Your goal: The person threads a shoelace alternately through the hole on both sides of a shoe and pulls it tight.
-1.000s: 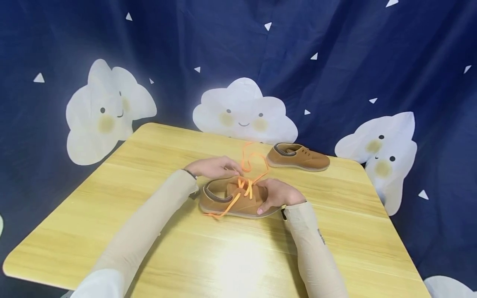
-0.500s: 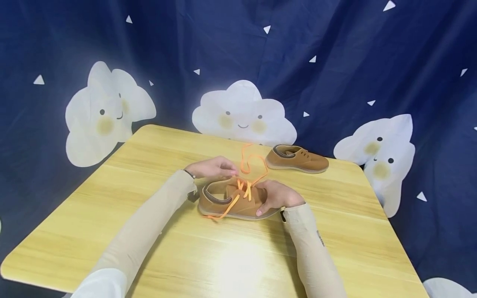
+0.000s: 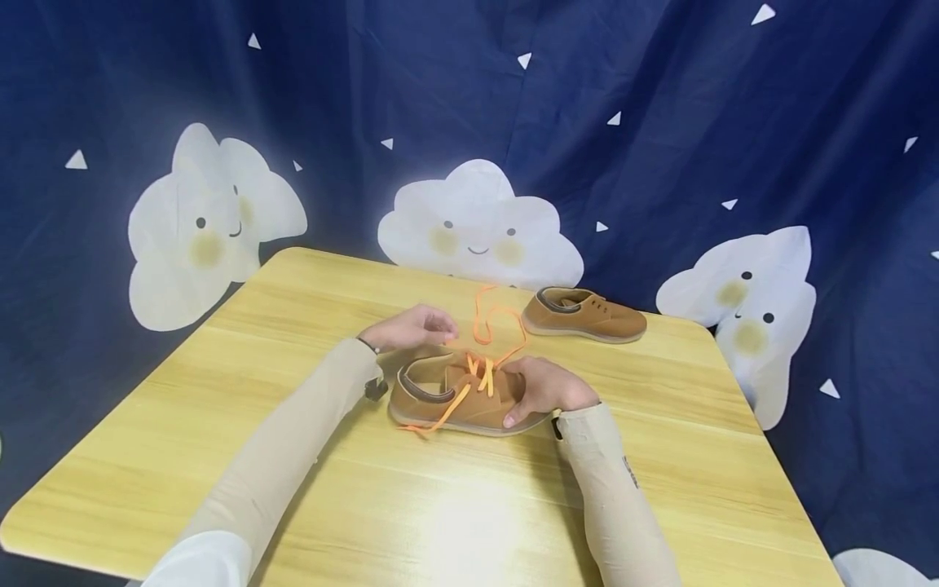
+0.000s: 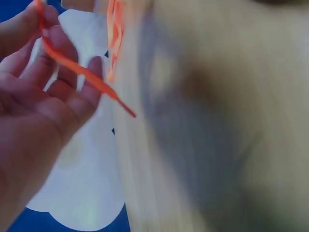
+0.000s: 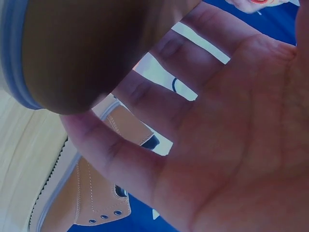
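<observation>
A brown shoe (image 3: 484,412) with an orange shoelace (image 3: 456,403) in its eyelets stands on the table, toe pointing right. My right hand (image 3: 546,386) grips its front part, thumb on the near side; in the right wrist view the fingers curl along the toe (image 5: 87,48). Just behind the shoe's opening is my left hand (image 3: 407,328). Thumb and forefinger pinch one shoelace end (image 4: 79,70), whose tip hangs down past the other fingers in the left wrist view. Another length of lace (image 3: 506,308) loops over the tabletop behind the shoe, and one end trails at the heel.
A matching brown shoe (image 3: 616,320), with bare eyelets, stands at the back right of the wooden table (image 3: 352,505). Beyond the table's far edge hangs a dark blue curtain (image 3: 330,73) printed with white clouds.
My left hand has drawn left and slightly away from the lacing, carrying the pinched lace end. The right hand keeps its grip, and the shoe stays in place.
</observation>
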A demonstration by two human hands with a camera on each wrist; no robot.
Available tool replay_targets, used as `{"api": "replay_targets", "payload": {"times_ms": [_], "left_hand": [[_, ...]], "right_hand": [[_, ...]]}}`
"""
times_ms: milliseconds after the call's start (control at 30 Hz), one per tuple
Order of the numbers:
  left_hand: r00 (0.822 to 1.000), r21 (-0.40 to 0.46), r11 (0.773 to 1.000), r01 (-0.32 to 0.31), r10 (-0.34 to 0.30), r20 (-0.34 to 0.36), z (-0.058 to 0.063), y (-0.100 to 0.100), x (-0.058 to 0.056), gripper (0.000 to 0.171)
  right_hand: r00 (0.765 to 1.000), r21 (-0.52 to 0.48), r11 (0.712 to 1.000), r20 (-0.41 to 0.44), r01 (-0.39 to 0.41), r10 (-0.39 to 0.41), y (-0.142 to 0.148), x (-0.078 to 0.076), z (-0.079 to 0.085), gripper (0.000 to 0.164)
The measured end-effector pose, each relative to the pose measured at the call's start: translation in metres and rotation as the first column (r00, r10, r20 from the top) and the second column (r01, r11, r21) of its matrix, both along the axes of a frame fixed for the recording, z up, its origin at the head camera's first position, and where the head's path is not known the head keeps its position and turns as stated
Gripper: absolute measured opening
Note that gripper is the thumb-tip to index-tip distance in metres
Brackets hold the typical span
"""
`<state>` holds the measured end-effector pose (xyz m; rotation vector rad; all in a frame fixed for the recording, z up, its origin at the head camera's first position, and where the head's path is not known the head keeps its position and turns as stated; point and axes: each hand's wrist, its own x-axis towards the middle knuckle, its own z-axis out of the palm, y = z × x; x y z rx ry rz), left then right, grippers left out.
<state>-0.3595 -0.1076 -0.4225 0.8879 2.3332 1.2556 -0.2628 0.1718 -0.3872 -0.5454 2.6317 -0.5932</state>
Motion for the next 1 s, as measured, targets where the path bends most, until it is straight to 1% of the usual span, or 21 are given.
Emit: {"api": "replay_targets", "payload": {"times_ms": [67, 133, 200, 300, 367, 400, 500, 567, 633, 667, 767, 800, 867, 1000], "left_hand": [[1.000, -0.048, 0.999, 0.003, -0.004, -0.020, -0.002, -0.004, 0.003, 0.025], [1.000, -0.071, 0.997, 0.004, -0.005, -0.025, -0.004, -0.008, 0.006, 0.028], [0.999, -0.083, 0.996, -0.020, 0.017, -0.036, -0.004, -0.012, 0.009, 0.032], [0.996, -0.082, 0.993, -0.081, 0.077, -0.048, -0.001, -0.023, 0.014, 0.035], [0.991, -0.099, 0.990, -0.105, 0.097, -0.087, 0.002, -0.033, 0.019, 0.033], [0.990, -0.112, 0.988, -0.105, 0.093, -0.108, 0.002, -0.039, 0.022, 0.033], [0.989, -0.163, 0.984, -0.073, 0.050, -0.141, 0.002, -0.057, 0.034, 0.034], [0.989, -0.193, 0.980, -0.045, 0.017, -0.146, -0.001, -0.068, 0.045, 0.040], [0.993, -0.206, 0.978, -0.010, -0.015, -0.121, -0.003, -0.076, 0.056, 0.048], [0.995, -0.210, 0.978, 0.004, -0.025, -0.098, -0.003, -0.079, 0.062, 0.053], [0.998, -0.218, 0.975, 0.028, -0.039, -0.044, -0.004, -0.080, 0.079, 0.065], [0.998, -0.204, 0.978, 0.046, -0.051, -0.019, -0.004, -0.079, 0.084, 0.067], [0.998, -0.185, 0.981, 0.062, -0.063, 0.003, -0.005, -0.075, 0.091, 0.069], [0.996, -0.134, 0.987, 0.088, -0.092, -0.022, -0.011, -0.070, 0.097, 0.069]], "right_hand": [[1.000, -0.008, 1.000, -0.005, -0.020, 0.020, 0.000, -0.001, -0.001, 0.094], [0.999, -0.017, 0.999, -0.011, -0.042, 0.041, 0.001, -0.002, -0.002, 0.094], [0.998, -0.025, 0.998, -0.009, -0.056, 0.056, 0.002, -0.002, -0.003, 0.095], [0.997, -0.066, 0.995, 0.011, -0.076, 0.077, 0.006, -0.001, -0.003, 0.099], [0.997, -0.085, 0.994, 0.034, -0.071, 0.074, 0.013, 0.000, -0.003, 0.104], [0.997, -0.095, 0.994, 0.048, -0.061, 0.066, 0.017, 0.001, -0.004, 0.106], [0.997, -0.099, 0.995, 0.079, -0.018, 0.026, 0.035, 0.003, -0.004, 0.109], [0.995, -0.116, 0.993, 0.104, 0.013, -0.001, 0.048, 0.005, -0.004, 0.109], [0.989, -0.170, 0.985, 0.145, 0.040, -0.016, 0.058, 0.005, -0.004, 0.107], [0.985, -0.205, 0.978, 0.170, 0.050, -0.015, 0.061, 0.005, -0.004, 0.106], [0.977, -0.293, 0.954, 0.213, 0.066, -0.002, 0.067, 0.006, -0.007, 0.102], [0.978, -0.306, 0.950, 0.209, 0.063, 0.003, 0.068, 0.006, -0.009, 0.101], [0.984, -0.314, 0.948, 0.180, 0.045, 0.012, 0.068, 0.007, -0.014, 0.097], [0.996, -0.285, 0.958, 0.088, 0.016, 0.010, 0.067, 0.010, -0.023, 0.089]]}}
